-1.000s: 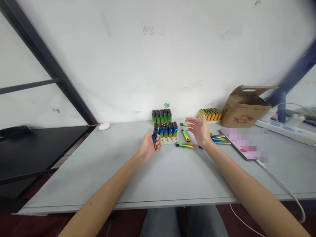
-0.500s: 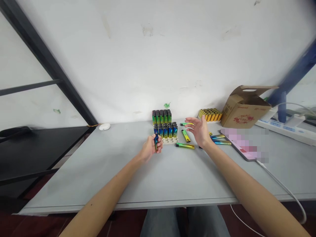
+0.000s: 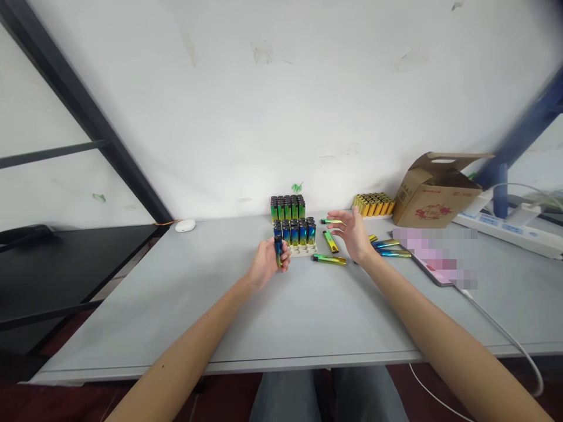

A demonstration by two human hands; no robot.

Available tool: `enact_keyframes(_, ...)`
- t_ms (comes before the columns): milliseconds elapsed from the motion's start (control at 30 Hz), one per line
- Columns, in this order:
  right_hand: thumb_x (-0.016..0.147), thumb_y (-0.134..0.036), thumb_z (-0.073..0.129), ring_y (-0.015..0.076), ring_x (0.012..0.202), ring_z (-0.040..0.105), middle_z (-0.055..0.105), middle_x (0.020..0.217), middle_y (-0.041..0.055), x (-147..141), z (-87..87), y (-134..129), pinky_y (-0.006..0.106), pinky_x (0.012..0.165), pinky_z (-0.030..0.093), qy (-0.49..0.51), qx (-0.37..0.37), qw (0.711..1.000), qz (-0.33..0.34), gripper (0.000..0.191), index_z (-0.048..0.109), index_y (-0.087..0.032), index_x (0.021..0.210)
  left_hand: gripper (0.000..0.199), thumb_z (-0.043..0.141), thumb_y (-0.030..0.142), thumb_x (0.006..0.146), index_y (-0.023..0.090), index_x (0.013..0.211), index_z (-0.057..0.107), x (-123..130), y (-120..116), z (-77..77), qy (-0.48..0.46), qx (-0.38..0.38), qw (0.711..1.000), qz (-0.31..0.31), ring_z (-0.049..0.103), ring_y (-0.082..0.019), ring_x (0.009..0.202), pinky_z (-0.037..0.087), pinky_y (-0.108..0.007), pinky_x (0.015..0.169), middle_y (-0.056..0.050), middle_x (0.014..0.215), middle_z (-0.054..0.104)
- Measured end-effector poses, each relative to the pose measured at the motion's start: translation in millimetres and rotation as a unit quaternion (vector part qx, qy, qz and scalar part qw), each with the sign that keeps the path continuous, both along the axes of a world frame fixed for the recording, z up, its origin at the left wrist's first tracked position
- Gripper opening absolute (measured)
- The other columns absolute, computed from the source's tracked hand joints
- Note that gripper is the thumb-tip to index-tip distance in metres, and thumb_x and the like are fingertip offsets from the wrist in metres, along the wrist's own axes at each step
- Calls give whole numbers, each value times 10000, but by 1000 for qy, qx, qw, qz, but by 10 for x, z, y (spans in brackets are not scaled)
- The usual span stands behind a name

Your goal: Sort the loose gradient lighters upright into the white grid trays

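Held upright in my left hand (image 3: 266, 262) is a blue lighter (image 3: 278, 251) with a dark top, at the front left corner of a white tray (image 3: 304, 251). Blue lighters (image 3: 294, 233) stand in rows in that tray, with bare slots along its front. Behind them is a block of green lighters (image 3: 287, 208) with black tops. My right hand (image 3: 354, 235) is raised with its fingers apart and nothing in it. Near it lie a green-yellow lighter (image 3: 331, 241) and another (image 3: 329, 259) on the table.
Gold lighters (image 3: 373, 204) stand at the back beside an open cardboard box (image 3: 433, 202). Blue-gold lighters (image 3: 394, 254) lie left of a tablet-like device (image 3: 433, 258) with a cable. A power strip (image 3: 505, 231) is at the right, a white case (image 3: 185, 225) at the back left.
The lighter in my left hand has turned slightly and shows more of its side. My right hand has shifted a little to the left, fingers still apart.
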State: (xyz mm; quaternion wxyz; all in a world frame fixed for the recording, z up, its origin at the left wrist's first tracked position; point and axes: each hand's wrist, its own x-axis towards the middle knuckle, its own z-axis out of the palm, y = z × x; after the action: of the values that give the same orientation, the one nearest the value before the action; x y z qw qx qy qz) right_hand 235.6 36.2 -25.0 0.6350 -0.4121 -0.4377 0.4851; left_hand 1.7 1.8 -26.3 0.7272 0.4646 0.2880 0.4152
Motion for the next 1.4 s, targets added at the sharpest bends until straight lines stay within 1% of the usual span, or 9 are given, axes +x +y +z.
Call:
enact_keyframes(67, 832, -723, 308, 147, 720, 594, 646, 920, 57, -1, -1, 1, 263, 649, 460, -1, 1, 1000, -1, 629, 668, -208, 854, 281, 313, 409, 872, 181, 828, 471, -7, 12, -28, -2, 5, 1000, -9, 452, -120, 596, 412, -246, 558, 5, 690, 406)
enact_keyframes(167, 835, -711, 323, 144, 715, 592, 644, 934, 57, -1, -6, 6, 260, 640, 459, 3, 1, 1000, -6, 612, 668, -207, 846, 253, 397, 410, 885, 179, 904, 498, -3, 20, -56, 47, 16, 999, 23, 504, -123, 650, 457, -268, 613, -4, 752, 467)
enact_keyframes(400, 849, -668, 348, 137, 706, 586, 639, 927, 57, 4, -9, 5, 255, 638, 461, -4, 8, 1000, -10, 569, 670, -199, 852, 338, 560, 501, 831, 167, 875, 530, -48, 37, 7, 188, 114, 974, 63, 606, -145, 713, 501, -322, 712, -28, 789, 596)
enact_keyframes(500, 840, -658, 367, 140, 709, 585, 643, 933, 58, 5, -7, 13, 257, 628, 458, -7, 4, 1000, -20, 547, 668, -200, 836, 342, 612, 485, 799, 158, 895, 594, -94, 76, 26, 210, 182, 951, 136, 613, -153, 761, 489, -300, 733, -40, 793, 641)
enact_keyframes(633, 826, -611, 433, 145, 728, 584, 653, 977, 56, 15, -29, 43, 257, 619, 453, -21, 9, 999, -42, 466, 659, -204, 807, 332, 700, 418, 731, 172, 952, 688, -154, 163, -18, 233, 256, 899, 267, 614, -179, 873, 491, -304, 792, -58, 943, 665)
enact_keyframes(700, 820, -599, 450, 149, 741, 585, 653, 1001, 55, 20, -46, 54, 258, 621, 455, -32, 14, 998, -45, 446, 657, -204, 813, 325, 711, 412, 715, 177, 939, 720, -178, 203, -57, 257, 268, 880, 297, 612, -181, 861, 493, -309, 786, -62, 965, 664)
enact_keyframes(967, 811, -565, 466, 155, 773, 595, 646, 1028, 60, 10, -39, 40, 258, 638, 464, -43, 9, 998, -35, 404, 645, -204, 832, 275, 710, 378, 714, 185, 906, 745, -183, 239, -141, 272, 276, 884, 262, 616, -164, 794, 498, -305, 744, -57, 984, 679)
enact_keyframes(1167, 794, -563, 423, 180, 904, 613, 628, 1114, 46, 72, -1, 50, 267, 711, 485, -5, -25, 1000, -6, 403, 621, -232, 909, 295, 747, 347, 662, 169, 889, 686, -177, 234, -137, 286, 219, 899, 248, 586, -125, 605, 478, -277, 640, -16, 753, 664)
enact_keyframes(1400, 790, -536, 444, 186, 882, 612, 641, 1077, 44, 98, 7, 68, 274, 700, 479, 13, -27, 999, -22, 376, 638, -233, 895, 256, 709, 360, 687, 175, 843, 627, -163, 243, -144, 285, 222, 900, 245, 558, -112, 598, 435, -244, 588, 2, 731, 628)
